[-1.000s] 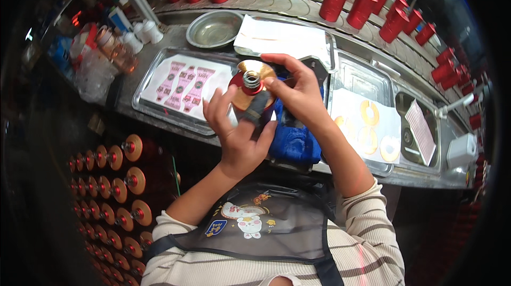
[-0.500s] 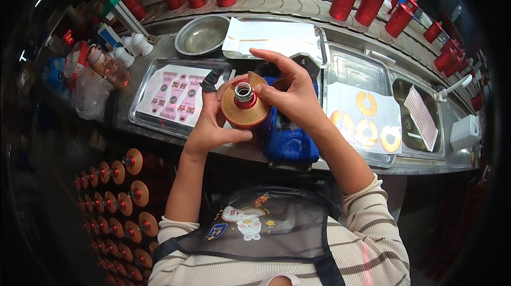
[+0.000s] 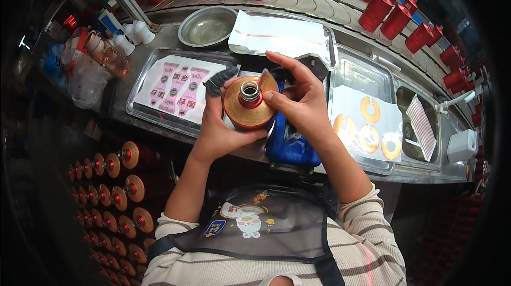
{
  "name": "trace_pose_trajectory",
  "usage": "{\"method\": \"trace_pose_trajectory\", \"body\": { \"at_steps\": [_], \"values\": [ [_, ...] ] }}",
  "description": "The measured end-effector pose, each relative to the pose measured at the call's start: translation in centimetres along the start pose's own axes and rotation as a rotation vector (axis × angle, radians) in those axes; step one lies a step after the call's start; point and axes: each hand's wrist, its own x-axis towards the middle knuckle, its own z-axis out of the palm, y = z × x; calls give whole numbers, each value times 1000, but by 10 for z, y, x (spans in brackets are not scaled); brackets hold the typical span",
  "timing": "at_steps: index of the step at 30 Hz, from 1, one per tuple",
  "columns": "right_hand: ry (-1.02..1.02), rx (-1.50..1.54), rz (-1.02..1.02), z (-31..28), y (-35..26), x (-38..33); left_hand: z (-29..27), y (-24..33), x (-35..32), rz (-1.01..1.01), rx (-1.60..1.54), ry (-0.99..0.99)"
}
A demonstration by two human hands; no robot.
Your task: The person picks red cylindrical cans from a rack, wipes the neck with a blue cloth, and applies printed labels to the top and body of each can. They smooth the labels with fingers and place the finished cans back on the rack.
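In front of me my left hand (image 3: pixel 221 134) is wrapped round a red bottle (image 3: pixel 259 104), neck toward me, with a black cover on one fingertip. A gold ring-shaped sticker (image 3: pixel 238 106) lies round the silver-threaded neck on the bottle's shoulder. One end of the sticker stands up off the surface, and my right hand (image 3: pixel 303 100) has its thumb on it by the bottle, index finger raised. Behind the bottle, partly hidden, is a blue padded rest (image 3: pixel 293 147).
A tray at left holds a sheet of pink labels (image 3: pixel 173 86); at right lies a sheet of gold rings (image 3: pixel 346 100). Behind are a metal bowl (image 3: pixel 206 26), a white sheet (image 3: pixel 282 31) and a conveyor (image 3: pixel 298 1) with red bottles. A sink (image 3: pixel 410 121) is far right; gold-topped bottles (image 3: pixel 137 187) stand lower left.
Both hands and the bottle have shifted slightly right in view. The right thumb stays at the sticker's raised end. Red bottles on the conveyor have moved to the right.
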Motion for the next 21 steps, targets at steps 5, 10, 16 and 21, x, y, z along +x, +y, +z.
{"method": "trace_pose_trajectory", "body": {
  "at_steps": [5,10,16,21],
  "values": [
    [-31,-39,15,4,5,-2,-12,4,-3,-22,-189,-36],
    [17,-48,61,3,1,-2,-29,6,26,-125,-396,-273],
    [142,-49,87,0,14,-10,-29,6,25,-151,-582,-147],
    [36,-292,110,6,28,-3,-25,14,26,-258,-437,-65]
  ]
}}
